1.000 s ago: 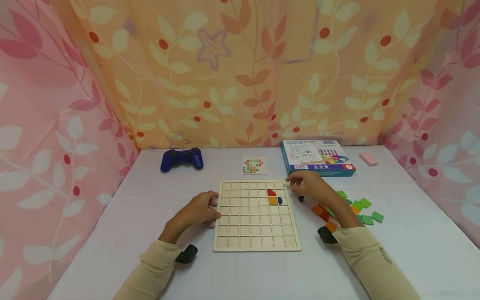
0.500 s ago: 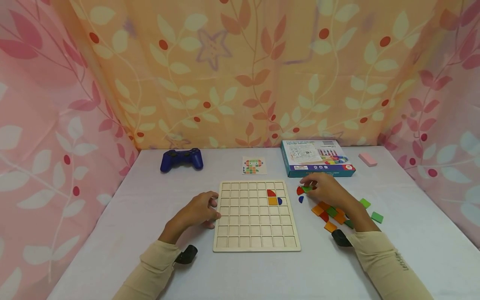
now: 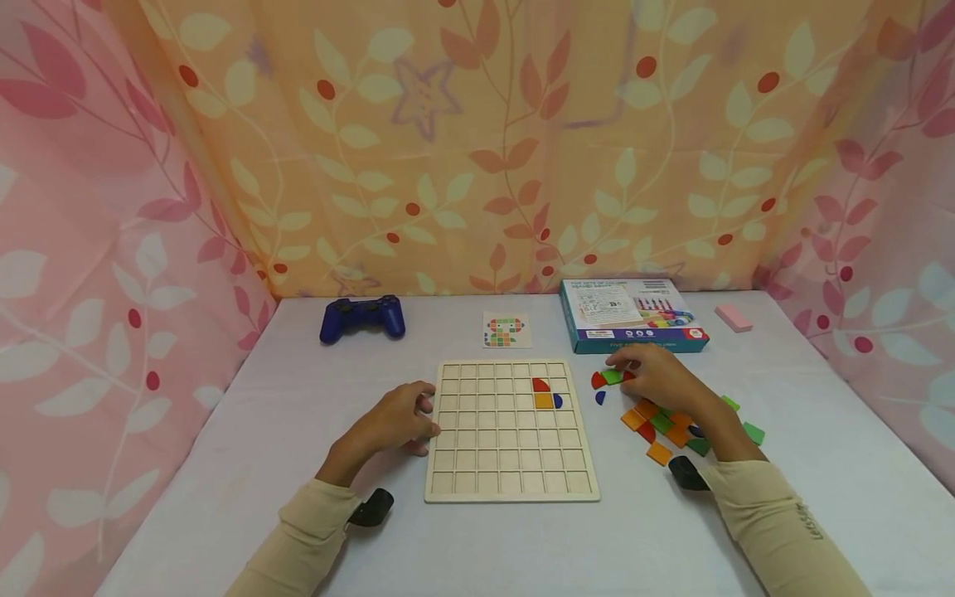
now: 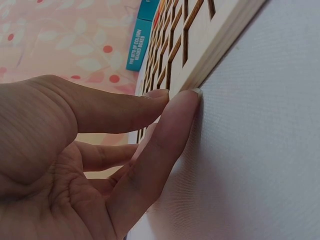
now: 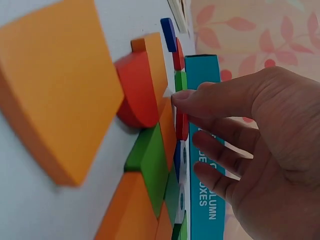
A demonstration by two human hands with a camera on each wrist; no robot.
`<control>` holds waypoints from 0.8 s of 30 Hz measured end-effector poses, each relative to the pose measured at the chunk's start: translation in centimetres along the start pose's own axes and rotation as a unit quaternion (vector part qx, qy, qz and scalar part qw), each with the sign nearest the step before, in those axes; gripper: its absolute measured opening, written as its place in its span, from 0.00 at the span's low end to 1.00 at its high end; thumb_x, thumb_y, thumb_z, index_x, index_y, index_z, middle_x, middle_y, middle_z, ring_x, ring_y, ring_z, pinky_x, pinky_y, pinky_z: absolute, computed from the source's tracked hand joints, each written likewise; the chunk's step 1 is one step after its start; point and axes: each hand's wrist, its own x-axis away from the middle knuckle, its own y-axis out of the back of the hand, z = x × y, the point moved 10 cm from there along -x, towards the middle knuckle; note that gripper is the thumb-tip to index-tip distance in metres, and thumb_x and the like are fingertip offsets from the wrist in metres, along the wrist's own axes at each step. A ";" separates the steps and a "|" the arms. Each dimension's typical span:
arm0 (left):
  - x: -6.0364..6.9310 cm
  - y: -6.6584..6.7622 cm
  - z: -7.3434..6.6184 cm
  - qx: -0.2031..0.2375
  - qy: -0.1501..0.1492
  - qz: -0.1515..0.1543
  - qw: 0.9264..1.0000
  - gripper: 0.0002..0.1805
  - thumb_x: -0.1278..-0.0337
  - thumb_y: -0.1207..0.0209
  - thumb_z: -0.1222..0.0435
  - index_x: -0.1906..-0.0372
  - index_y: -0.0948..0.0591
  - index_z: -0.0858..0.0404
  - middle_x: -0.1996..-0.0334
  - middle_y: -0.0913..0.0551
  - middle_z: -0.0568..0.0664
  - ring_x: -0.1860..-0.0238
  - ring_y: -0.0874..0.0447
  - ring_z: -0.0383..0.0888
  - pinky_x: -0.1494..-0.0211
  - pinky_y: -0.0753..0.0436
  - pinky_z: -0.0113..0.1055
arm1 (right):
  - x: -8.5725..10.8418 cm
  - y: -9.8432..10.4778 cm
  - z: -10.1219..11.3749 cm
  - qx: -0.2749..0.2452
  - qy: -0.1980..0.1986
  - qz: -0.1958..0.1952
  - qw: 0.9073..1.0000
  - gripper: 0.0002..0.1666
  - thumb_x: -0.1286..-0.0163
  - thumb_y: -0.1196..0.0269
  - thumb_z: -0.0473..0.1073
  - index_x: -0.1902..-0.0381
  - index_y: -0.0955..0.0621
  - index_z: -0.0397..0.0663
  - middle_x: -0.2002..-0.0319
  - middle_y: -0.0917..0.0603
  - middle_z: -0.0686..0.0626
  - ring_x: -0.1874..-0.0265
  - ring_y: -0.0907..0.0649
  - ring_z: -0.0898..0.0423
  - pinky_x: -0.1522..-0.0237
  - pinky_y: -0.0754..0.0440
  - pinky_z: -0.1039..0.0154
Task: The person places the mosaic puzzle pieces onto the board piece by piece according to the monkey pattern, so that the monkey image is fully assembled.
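Observation:
The left hand (image 3: 391, 419) rests beside the gridded wooden board (image 3: 511, 500); in the left wrist view its thumb and a fingertip touch the board's edge (image 4: 192, 75). On the board lie a red quarter-round piece (image 3: 540, 385), an orange square (image 3: 544, 400) and a blue half-round (image 3: 557, 400). Right of the board, the right hand (image 3: 656, 380) has its fingertips at a red piece (image 3: 628, 376), next to a green one (image 3: 612, 376). The right wrist view shows that red piece (image 5: 182, 126) just under the loosely bent fingers; whether they touch it, I cannot tell.
Several orange, green and red pieces (image 3: 659, 453) lie near the right forearm, and a blue half-round (image 3: 600, 398) is by the board. Behind stand a blue game controller (image 3: 362, 317), a pattern card (image 3: 506, 330), a teal-edged box (image 3: 634, 315) and a pink block (image 3: 734, 317).
The right hand has moved right, from the board's far right corner to the loose pieces. A red and a green piece now show near its fingertips. The left hand has stayed in place.

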 end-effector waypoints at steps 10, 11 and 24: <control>0.1 0.0 -0.1 0.002 -0.002 0.001 1.000 0.37 0.41 0.32 0.77 0.26 0.31 0.73 0.47 0.25 0.60 0.60 0.19 0.48 0.65 0.07 0.39 | 0.6 0.6 -1.1 0.008 -0.024 0.002 1.000 0.27 0.33 0.27 0.39 0.37 0.16 0.45 0.48 0.15 0.42 0.48 0.20 0.44 0.49 0.09 0.52; 0.1 0.0 -0.1 0.002 -0.002 0.001 1.000 0.37 0.41 0.32 0.77 0.26 0.31 0.73 0.47 0.25 0.60 0.60 0.19 0.48 0.65 0.07 0.39 | 0.7 0.7 -1.3 0.008 -0.027 0.001 1.000 0.27 0.34 0.27 0.39 0.37 0.16 0.46 0.48 0.16 0.42 0.48 0.20 0.44 0.48 0.10 0.51; 0.2 0.0 -0.1 0.007 0.001 0.001 1.000 0.37 0.41 0.32 0.77 0.26 0.31 0.73 0.47 0.25 0.59 0.60 0.19 0.47 0.65 0.07 0.39 | 0.9 0.9 -2.2 0.039 -0.027 -0.003 0.999 0.24 0.33 0.25 0.48 0.42 0.12 0.43 0.55 0.16 0.44 0.51 0.25 0.45 0.54 0.16 0.53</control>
